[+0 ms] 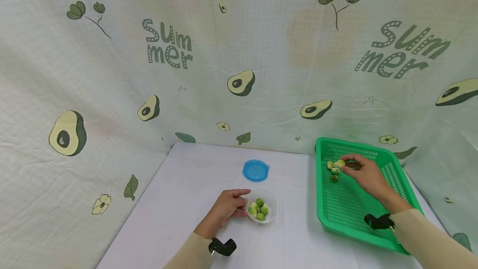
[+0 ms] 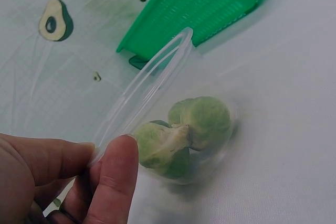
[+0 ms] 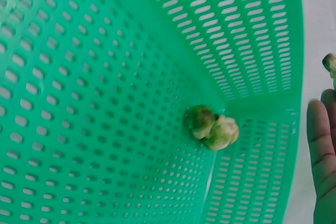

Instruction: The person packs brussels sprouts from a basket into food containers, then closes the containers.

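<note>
My left hand [image 1: 227, 203] pinches the rim of a clear plastic bowl [image 1: 271, 202], as the left wrist view shows with thumb and finger on either side of the edge. Several green Brussels sprouts [image 1: 260, 203] lie inside it; through its wall some sprouts [image 2: 199, 121] show in that view too. Over the far left part of a green plastic basket [image 1: 337, 219], my right hand [image 1: 367, 174] holds another Brussels sprout [image 1: 340, 163] between thumb and fingertips. Below the held one, a few sprouts [image 1: 334, 178] rest in the basket; two sprouts [image 3: 212, 128] show near its corner.
A blue lid [image 1: 255, 170] lies flat on the white table [image 1: 186, 202] behind the bowl. The basket stands at the right with raised, slotted walls. A printed cloth [image 1: 276, 45] with avocados hangs behind the table and along its sides.
</note>
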### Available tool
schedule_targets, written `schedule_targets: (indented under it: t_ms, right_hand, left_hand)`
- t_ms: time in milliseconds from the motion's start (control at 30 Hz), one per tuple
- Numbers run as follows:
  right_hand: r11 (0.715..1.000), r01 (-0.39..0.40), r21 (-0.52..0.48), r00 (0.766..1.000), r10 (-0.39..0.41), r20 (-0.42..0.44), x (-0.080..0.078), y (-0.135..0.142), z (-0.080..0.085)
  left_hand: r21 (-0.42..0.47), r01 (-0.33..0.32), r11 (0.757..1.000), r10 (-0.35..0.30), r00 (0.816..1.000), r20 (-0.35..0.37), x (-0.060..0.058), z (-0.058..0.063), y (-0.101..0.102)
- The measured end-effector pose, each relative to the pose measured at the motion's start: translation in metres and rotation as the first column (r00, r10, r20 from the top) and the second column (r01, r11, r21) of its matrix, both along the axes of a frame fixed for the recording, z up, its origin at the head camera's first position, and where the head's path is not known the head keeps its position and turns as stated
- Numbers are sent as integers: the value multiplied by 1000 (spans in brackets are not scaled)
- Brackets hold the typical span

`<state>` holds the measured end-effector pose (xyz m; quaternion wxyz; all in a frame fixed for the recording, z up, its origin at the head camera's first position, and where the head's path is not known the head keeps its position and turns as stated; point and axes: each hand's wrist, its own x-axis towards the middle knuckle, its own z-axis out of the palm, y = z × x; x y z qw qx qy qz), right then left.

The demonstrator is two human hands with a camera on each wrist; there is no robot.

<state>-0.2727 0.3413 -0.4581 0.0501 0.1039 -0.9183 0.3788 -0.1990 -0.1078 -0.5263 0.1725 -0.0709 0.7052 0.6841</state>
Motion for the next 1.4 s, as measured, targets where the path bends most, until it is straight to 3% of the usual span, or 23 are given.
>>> schedule_targets:
  t_ms: [433,767,1033,1400]
  right_hand:
    - [998,-8,-54,996,3,-89,21,-29,22]
    - [985,-61,-163,986,34,-163,28,-51,25]
    - [962,-111,-248,983,70,-169,37,-67,26]
    - [952,-139,-271,982,97,-165,50,-88,32]
  left_hand:
    - [8,0,1000,0,1000,6,0,1,1]
    - [4,-3,1000,3,1000,7,1,1,1]
    - [5,2,1000,-2,1000,5,0,0,0]
    - [17,9,1000,-9,1000,-4,1,0,-1]
